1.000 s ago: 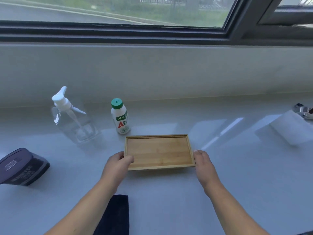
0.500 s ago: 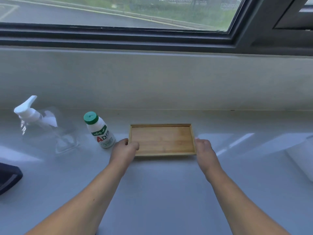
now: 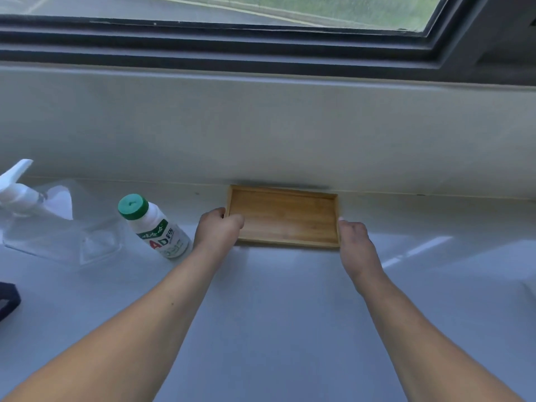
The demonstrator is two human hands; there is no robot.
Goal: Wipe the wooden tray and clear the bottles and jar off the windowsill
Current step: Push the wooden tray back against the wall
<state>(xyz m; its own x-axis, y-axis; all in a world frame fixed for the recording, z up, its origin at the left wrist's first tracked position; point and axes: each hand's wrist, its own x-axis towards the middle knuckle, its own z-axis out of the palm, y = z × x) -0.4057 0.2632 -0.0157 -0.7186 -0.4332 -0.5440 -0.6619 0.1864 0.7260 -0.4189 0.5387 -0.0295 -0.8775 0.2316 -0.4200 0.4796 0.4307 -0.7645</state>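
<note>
The empty wooden tray [image 3: 285, 217] lies flat on the white windowsill [image 3: 275, 300], its far edge against the wall under the window. My left hand [image 3: 216, 229] grips the tray's left rim, thumb over the edge. My right hand [image 3: 355, 239] holds the right rim. Left of the tray stands a small white bottle with a green cap [image 3: 155, 227]. A clear pump bottle with a white nozzle [image 3: 37, 210] stands further left, partly cut off by the frame.
A dark object [image 3: 7, 300] shows at the left edge; what it is cannot be told. The grey wall [image 3: 261, 126] and the dark window frame [image 3: 232, 44] rise behind the sill.
Both hands have slid the tray away from me, up to the wall. The view has shifted, so the dark jar and the cloth have left the frame.
</note>
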